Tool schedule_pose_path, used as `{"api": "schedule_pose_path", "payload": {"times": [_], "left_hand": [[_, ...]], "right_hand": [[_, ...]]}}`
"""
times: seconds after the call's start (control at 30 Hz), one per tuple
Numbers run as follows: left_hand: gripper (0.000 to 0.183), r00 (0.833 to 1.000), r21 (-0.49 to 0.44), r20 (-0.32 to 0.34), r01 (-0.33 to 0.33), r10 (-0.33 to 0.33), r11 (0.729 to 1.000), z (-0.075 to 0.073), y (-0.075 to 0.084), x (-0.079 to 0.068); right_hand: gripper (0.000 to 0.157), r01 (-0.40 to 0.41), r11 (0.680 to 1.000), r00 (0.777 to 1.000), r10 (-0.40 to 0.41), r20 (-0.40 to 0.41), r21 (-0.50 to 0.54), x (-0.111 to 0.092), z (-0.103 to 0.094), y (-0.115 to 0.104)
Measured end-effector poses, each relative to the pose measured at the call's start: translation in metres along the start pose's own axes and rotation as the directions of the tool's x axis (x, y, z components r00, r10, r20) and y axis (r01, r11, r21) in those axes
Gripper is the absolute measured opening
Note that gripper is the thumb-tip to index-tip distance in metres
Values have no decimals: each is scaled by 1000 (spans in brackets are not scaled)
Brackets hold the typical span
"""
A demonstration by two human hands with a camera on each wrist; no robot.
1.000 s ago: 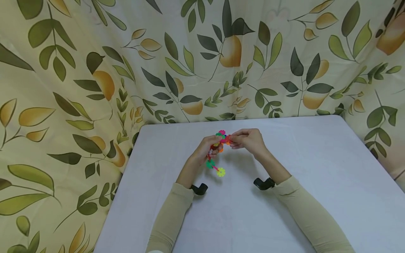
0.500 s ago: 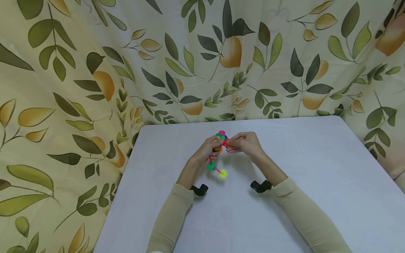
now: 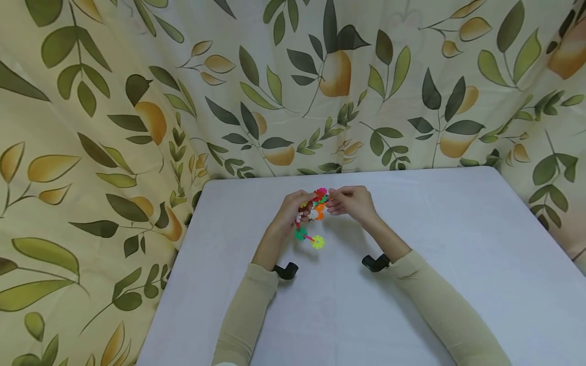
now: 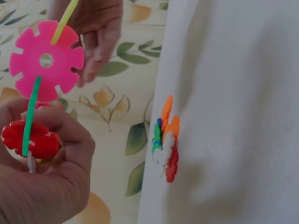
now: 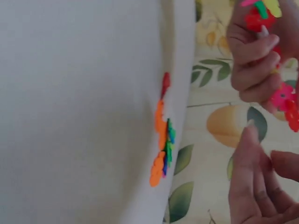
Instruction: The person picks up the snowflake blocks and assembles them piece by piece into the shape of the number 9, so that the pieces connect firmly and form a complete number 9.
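My left hand [image 3: 288,211] grips a string of plastic flower-shaped discs joined by short sticks. At its fingers in the left wrist view sits a red disc [image 4: 14,137], with a pink disc [image 4: 25,56] joined above it by a green stick. From the hand's lower side hang a green disc [image 3: 300,234] and a yellow disc [image 3: 318,242]. My right hand [image 3: 357,204] is just right of the string. The right wrist view shows the right hand's thumb and fingers [image 5: 245,172] spread apart, with nothing between them.
A small heap of orange, white, green and red discs [image 5: 160,123] lies on the white table [image 3: 439,218] near its far edge, beyond the hands. Black wrist cameras [image 3: 287,271] jut inward from both wrists. A leaf-printed curtain [image 3: 302,122] hangs behind the table.
The right hand has come off the red disc it was pinching, and that disc now shows at the left fingertips. The left hand and hanging string have shifted slightly left and up.
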State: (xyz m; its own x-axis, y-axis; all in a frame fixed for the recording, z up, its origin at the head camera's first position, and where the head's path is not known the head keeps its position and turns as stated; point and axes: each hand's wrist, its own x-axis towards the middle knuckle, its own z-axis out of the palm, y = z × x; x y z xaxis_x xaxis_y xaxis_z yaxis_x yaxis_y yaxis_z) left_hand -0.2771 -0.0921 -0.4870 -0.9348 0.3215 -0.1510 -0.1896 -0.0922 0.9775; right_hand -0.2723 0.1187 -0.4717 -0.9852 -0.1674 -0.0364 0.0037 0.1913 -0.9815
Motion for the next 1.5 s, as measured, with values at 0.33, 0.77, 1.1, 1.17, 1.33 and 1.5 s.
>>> {"api": "schedule_pose_path", "payload": {"times": [0.33, 0.77, 1.1, 1.17, 1.33, 1.5], "left_hand": [[23, 1000, -62, -28, -5, 3, 998, -11, 3, -1], [28, 998, -40, 25, -49, 50, 998, -13, 2, -2], [14, 1000, -99, 7, 2, -1, 995, -12, 4, -3], [14, 1000, -139, 7, 15, -15, 990, -12, 5, -2], [19, 999, -222, 30, 31, -25, 975, -12, 5, -2], [21, 999, -207, 38, 25, -17, 978, -12, 5, -2]], "right_hand": [[23, 102, 849, 994, -63, 92, -519, 14, 22, 18], [28, 180, 679, 980, -58, 192, -712, 27, 42, 32], [31, 88, 704, 993, -6, 118, -705, 26, 35, 35], [25, 99, 702, 993, -23, 116, -706, 26, 32, 35], [14, 115, 741, 993, -57, 108, -661, 21, 24, 33], [12, 154, 842, 986, -165, 24, -518, 13, 16, 24]]}}
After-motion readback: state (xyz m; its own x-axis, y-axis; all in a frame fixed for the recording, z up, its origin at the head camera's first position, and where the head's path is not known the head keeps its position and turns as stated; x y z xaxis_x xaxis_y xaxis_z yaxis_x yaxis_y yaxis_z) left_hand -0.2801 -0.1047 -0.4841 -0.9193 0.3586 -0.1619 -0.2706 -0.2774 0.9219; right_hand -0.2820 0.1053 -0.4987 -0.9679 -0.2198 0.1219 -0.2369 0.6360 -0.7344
